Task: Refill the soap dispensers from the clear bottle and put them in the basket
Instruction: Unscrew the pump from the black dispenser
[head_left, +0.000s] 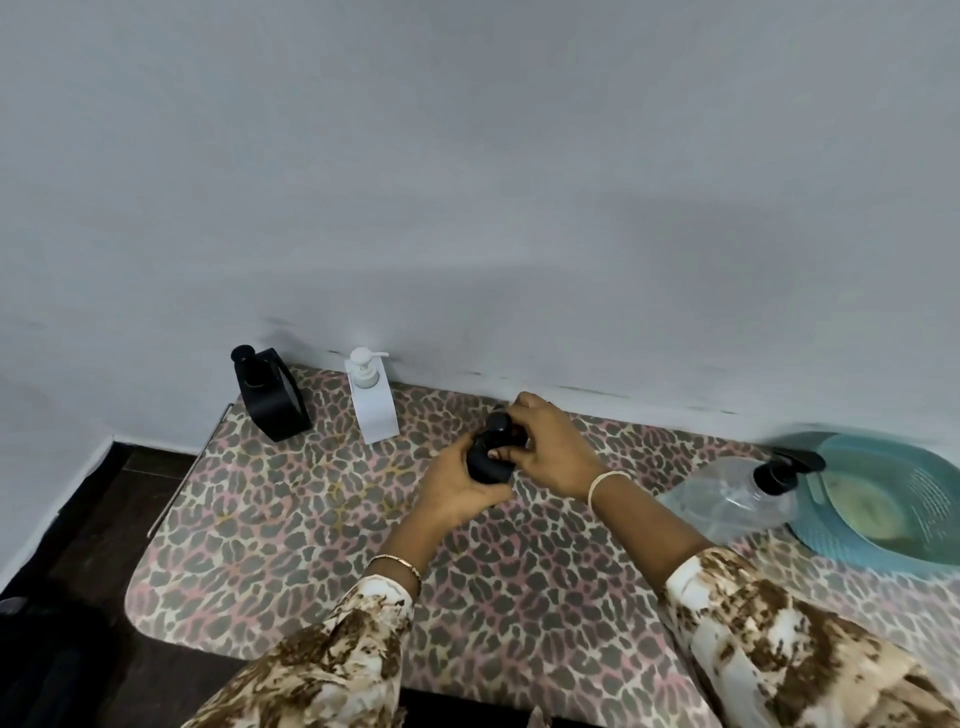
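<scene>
Head view: mid-frame, left grip (457, 486) wraps a black dispenser (485, 462); right grip (550, 447) pinches its pump (498, 422). White dispenser (371, 402) and second black dispenser (270, 397) wait upper left; basket (857, 551), right, seems to hold none.

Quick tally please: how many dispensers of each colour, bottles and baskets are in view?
Black dispensers: 2, one by the wall, one held
White dispenser: 1
Clear bottle: 1
Basket: 1
Total: 5
</scene>
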